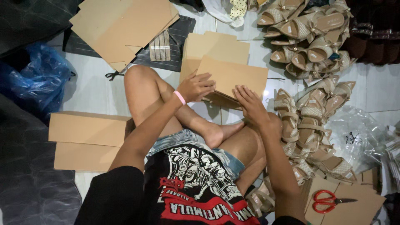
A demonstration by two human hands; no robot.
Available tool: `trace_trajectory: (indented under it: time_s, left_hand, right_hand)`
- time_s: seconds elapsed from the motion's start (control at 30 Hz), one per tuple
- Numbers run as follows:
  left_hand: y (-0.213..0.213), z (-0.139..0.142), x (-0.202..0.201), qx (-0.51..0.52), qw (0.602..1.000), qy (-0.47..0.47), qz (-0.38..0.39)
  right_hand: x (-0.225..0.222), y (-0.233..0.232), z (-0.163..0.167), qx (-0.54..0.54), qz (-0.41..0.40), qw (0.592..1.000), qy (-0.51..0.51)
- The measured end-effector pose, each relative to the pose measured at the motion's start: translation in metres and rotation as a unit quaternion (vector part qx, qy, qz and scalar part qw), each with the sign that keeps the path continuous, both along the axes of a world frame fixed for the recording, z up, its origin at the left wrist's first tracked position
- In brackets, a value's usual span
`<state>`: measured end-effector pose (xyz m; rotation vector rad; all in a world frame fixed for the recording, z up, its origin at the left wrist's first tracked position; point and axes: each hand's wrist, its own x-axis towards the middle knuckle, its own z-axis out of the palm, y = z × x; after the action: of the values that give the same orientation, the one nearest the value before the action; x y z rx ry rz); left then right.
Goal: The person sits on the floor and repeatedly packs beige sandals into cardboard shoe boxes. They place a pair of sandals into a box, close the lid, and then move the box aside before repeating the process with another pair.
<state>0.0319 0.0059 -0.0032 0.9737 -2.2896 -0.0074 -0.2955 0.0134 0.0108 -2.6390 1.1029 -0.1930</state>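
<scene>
You are sitting cross-legged on a pale tiled floor (93,89). Far left, a blue plastic bag (35,79) is lying crumpled; just below it two folded cardboard boxes (85,141) are resting beside your knee. Up top, flat cardboard sheets (123,27) are lying on a dark mat (181,29). Your left hand (196,86), pink wristband (179,97) on the wrist, is curling its fingers over the left edge of the cardboard piece (233,75). Your right hand (248,102) is pressing its fingers, held together, on the lower edge. The piece is sitting atop a stack (214,48) ahead of your knees. Right, beige sandals (310,33) are piling up, more sandals (308,121) crowding your right arm. Far right, red scissors (329,201) are lying on cardboard.
</scene>
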Motion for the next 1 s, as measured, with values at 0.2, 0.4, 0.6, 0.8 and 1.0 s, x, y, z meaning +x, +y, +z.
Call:
trace_trajectory:
  time_s: [0.2,0.4,0.6,0.8,1.0]
  left_hand:
    - [-0.006,-0.008,0.008,0.047,0.998,-0.041,-0.025]
    - [-0.008,-0.013,0.007,0.051,0.998,-0.005,-0.023]
    - [-0.001,-0.016,0.006,0.065,0.993,-0.087,-0.038]
    - [0.013,-0.023,-0.004,-0.098,0.994,-0.016,0.041]
    - [0.013,-0.028,0.003,-0.066,0.996,-0.06,0.002]
  right_hand:
    - [-0.01,-0.008,-0.002,0.011,0.088,0.995,-0.035]
    - [-0.004,-0.001,0.004,-0.007,0.051,0.992,-0.112]
    - [0.0,0.008,-0.006,-0.059,0.036,0.994,-0.082]
    - [0.004,0.016,-0.028,-0.192,-0.001,0.979,-0.064]
    - [0.004,0.012,-0.029,-0.219,0.017,0.973,-0.065]
